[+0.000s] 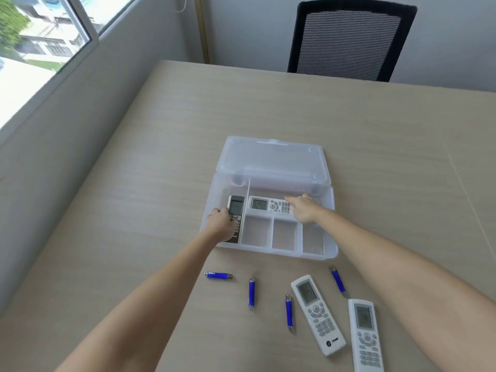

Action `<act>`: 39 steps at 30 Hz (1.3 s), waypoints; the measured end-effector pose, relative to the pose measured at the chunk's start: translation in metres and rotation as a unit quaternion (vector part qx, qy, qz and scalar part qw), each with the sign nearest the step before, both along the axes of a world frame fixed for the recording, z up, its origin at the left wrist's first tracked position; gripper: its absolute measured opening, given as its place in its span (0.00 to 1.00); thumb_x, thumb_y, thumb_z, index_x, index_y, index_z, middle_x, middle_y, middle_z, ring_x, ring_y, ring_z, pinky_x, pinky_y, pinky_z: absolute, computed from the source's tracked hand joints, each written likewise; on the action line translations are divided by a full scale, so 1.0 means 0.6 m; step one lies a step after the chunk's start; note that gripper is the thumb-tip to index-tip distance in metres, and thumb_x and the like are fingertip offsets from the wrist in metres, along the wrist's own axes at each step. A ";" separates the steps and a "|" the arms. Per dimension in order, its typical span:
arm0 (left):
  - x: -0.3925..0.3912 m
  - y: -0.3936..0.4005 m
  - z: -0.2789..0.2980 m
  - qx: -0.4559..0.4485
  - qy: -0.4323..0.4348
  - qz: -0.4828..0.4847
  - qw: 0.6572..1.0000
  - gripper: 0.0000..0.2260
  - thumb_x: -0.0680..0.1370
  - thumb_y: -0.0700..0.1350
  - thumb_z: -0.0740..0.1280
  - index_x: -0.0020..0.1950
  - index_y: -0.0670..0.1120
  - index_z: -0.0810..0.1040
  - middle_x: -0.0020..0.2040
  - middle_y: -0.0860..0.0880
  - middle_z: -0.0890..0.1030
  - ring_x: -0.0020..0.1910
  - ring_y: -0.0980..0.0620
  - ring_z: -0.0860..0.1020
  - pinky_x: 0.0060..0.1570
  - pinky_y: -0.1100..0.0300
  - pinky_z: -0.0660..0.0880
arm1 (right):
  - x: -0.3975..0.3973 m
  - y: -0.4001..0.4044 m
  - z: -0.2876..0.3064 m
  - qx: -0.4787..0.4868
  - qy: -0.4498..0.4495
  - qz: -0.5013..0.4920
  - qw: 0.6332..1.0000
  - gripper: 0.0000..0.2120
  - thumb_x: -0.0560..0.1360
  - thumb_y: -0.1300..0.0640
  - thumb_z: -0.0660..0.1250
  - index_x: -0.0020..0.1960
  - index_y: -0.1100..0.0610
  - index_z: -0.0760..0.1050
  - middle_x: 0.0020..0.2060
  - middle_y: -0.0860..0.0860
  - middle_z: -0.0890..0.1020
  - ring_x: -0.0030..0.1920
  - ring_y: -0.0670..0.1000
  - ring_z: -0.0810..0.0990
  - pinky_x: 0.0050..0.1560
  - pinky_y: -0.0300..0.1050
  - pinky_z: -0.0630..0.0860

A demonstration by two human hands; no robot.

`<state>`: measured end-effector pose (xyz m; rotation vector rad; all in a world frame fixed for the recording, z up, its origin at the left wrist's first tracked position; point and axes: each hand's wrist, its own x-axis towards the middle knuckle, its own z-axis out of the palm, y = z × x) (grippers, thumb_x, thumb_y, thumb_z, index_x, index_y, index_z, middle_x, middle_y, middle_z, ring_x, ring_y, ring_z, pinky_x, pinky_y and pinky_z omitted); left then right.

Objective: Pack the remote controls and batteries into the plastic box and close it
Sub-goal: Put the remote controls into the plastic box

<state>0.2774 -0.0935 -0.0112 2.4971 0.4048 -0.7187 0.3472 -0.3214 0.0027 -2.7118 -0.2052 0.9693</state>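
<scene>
A clear plastic box [331, 251] lies open mid-table, its lid [271, 159] folded back. My left hand [222, 224] is shut on a dark remote [236, 208] in the box's left compartment. My right hand [303, 210] rests on the right end of a white remote [264, 205] lying crosswise in the long rear compartment. Three small front compartments hold nothing. In front of the box lie two white remotes, one [316, 314] angled and one [365, 334] at the right, among several blue batteries [218, 275] [251, 292] [289, 311].
The beige table [161, 157] stretches around the box. A black office chair [349, 38] stands at the far edge. A wall with a window [40, 36] runs along the left side.
</scene>
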 end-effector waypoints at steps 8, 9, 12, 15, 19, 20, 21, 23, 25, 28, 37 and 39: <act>-0.118 -0.113 0.082 -0.035 -0.367 -0.268 0.890 0.14 0.77 0.41 0.63 0.62 0.43 0.76 0.57 0.44 0.78 0.57 0.43 0.76 0.57 0.50 0.75 | -0.160 -0.145 0.096 0.161 -0.249 -0.134 0.945 0.13 0.77 0.63 0.59 0.58 0.60 0.78 0.51 0.57 0.84 0.51 0.58 0.81 0.48 0.40 0.70; -0.138 -0.139 0.078 -0.056 -0.330 -0.332 0.882 0.14 0.78 0.41 0.62 0.62 0.43 0.76 0.58 0.44 0.78 0.57 0.44 0.76 0.57 0.51 0.75 | -0.194 -0.174 0.089 0.148 -0.248 -0.160 0.944 0.11 0.77 0.63 0.60 0.54 0.60 0.79 0.47 0.57 0.84 0.48 0.58 0.82 0.45 0.41 0.71; -0.183 -0.214 0.042 -0.048 -0.193 -0.456 0.867 0.17 0.78 0.40 0.61 0.67 0.48 0.74 0.65 0.48 0.75 0.65 0.48 0.72 0.64 0.54 0.71 | -0.300 -0.249 0.044 0.080 -0.160 -0.233 0.956 0.08 0.74 0.61 0.64 0.51 0.62 0.78 0.43 0.58 0.85 0.47 0.60 0.82 0.48 0.45 0.74; -0.202 -0.270 0.002 0.021 -0.128 -0.513 0.848 0.25 0.75 0.37 0.63 0.71 0.49 0.68 0.71 0.49 0.69 0.71 0.48 0.65 0.69 0.52 0.67 | -0.391 -0.286 0.000 0.031 -0.080 -0.277 0.957 0.11 0.72 0.57 0.68 0.52 0.62 0.77 0.46 0.58 0.85 0.50 0.59 0.81 0.50 0.45 0.74; -0.208 -0.304 -0.025 0.099 -0.101 -0.584 0.799 0.29 0.71 0.43 0.70 0.71 0.48 0.67 0.71 0.49 0.68 0.71 0.47 0.65 0.72 0.51 0.61 | -0.463 -0.287 -0.030 0.021 -0.006 -0.303 0.953 0.23 0.66 0.49 0.75 0.54 0.60 0.73 0.50 0.55 0.83 0.52 0.56 0.81 0.46 0.43 0.73; -0.207 -0.308 -0.029 0.108 -0.094 -0.594 0.792 0.30 0.70 0.46 0.71 0.71 0.49 0.68 0.71 0.48 0.68 0.70 0.47 0.65 0.72 0.50 0.60 | -0.472 -0.282 -0.033 0.017 0.002 -0.308 0.951 0.26 0.63 0.47 0.76 0.54 0.60 0.72 0.51 0.55 0.82 0.53 0.55 0.80 0.47 0.43 0.73; -0.205 -0.311 -0.031 0.115 -0.088 -0.601 0.786 0.30 0.70 0.49 0.72 0.71 0.49 0.68 0.70 0.48 0.67 0.70 0.46 0.65 0.73 0.49 0.59 | -0.480 -0.275 -0.035 0.009 0.006 -0.311 0.950 0.30 0.61 0.45 0.76 0.55 0.60 0.71 0.53 0.55 0.80 0.55 0.55 0.79 0.48 0.43 0.73; -0.202 -0.315 -0.030 0.123 -0.077 -0.611 0.778 0.31 0.70 0.51 0.72 0.71 0.49 0.67 0.68 0.47 0.68 0.69 0.46 0.66 0.74 0.45 0.58 | -0.489 -0.262 -0.040 -0.008 0.010 -0.303 0.953 0.38 0.58 0.43 0.77 0.59 0.60 0.67 0.57 0.56 0.76 0.58 0.56 0.76 0.52 0.46 0.74; -0.202 -0.315 -0.020 0.104 -0.069 -0.609 0.783 0.30 0.69 0.50 0.71 0.69 0.47 0.67 0.65 0.47 0.69 0.65 0.45 0.70 0.70 0.46 0.64 | -0.493 -0.251 -0.043 -0.017 0.013 -0.305 0.952 0.40 0.59 0.45 0.78 0.61 0.60 0.64 0.58 0.57 0.73 0.58 0.56 0.76 0.49 0.46 0.75; -0.202 -0.302 0.015 0.022 -0.079 -0.563 0.822 0.28 0.65 0.52 0.72 0.62 0.47 0.70 0.57 0.48 0.72 0.50 0.44 0.78 0.51 0.50 0.77 | -0.482 -0.249 -0.049 -0.024 0.021 -0.302 0.953 0.34 0.62 0.50 0.76 0.60 0.61 0.63 0.59 0.57 0.73 0.56 0.57 0.78 0.44 0.45 0.76; -0.048 -0.175 0.114 -0.065 -0.175 -0.298 0.936 0.31 0.70 0.56 0.70 0.70 0.51 0.64 0.63 0.47 0.77 0.57 0.45 0.76 0.49 0.57 0.71 | -0.367 -0.343 0.039 0.313 0.189 -0.435 0.823 0.18 0.53 0.55 0.75 0.42 0.54 0.77 0.28 0.47 0.80 0.29 0.48 0.78 0.30 0.40 0.75; 0.010 -0.152 0.112 -0.082 -0.173 -0.236 0.953 0.28 0.74 0.58 0.67 0.70 0.51 0.65 0.62 0.45 0.76 0.58 0.43 0.76 0.53 0.54 0.72 | -0.325 -0.358 0.074 0.374 0.185 -0.404 0.814 0.21 0.55 0.54 0.78 0.46 0.53 0.77 0.33 0.47 0.80 0.34 0.47 0.78 0.32 0.41 0.76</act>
